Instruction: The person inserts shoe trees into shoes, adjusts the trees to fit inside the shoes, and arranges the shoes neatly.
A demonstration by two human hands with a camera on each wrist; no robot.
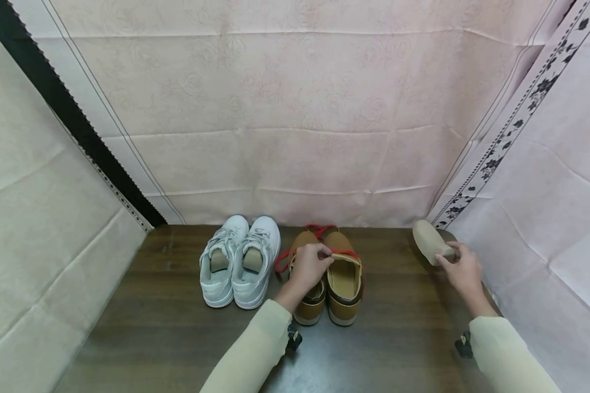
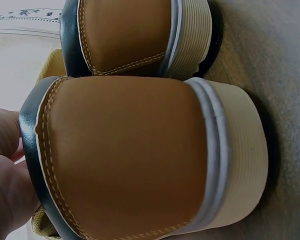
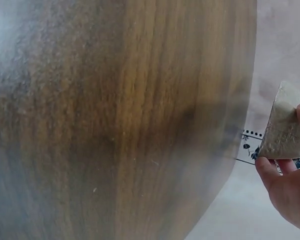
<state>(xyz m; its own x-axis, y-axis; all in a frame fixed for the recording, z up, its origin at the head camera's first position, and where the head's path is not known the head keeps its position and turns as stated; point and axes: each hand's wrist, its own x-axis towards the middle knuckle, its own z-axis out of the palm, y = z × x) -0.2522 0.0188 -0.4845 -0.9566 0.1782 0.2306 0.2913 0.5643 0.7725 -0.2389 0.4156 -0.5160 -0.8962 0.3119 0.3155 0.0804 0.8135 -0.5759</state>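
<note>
My left hand (image 1: 311, 265) reaches over a pair of brown shoes (image 1: 344, 311) with red laces (image 1: 345, 252). Its thumb and index finger pinch the tongue of the right brown shoe, near the lace. The hand and forearm hide much of the left brown shoe. In the left wrist view, the brown heels (image 2: 125, 155) fill the picture, with the fingers (image 2: 10, 185) partly behind the nearer collar. At the table's far right, my right hand (image 1: 464, 270) grips the narrow end of a beige molded shoe insert (image 1: 430, 243); its rounded end points away and it is raised above the tabletop.
White sneakers (image 1: 248, 273) stand side by side left of the brown shoes, each with a beige insert (image 1: 253, 260) inside. The dark wooden table (image 1: 177, 327) ends at a cloth backdrop (image 1: 300, 136). Cloth sides (image 1: 546, 218) rise at left and right.
</note>
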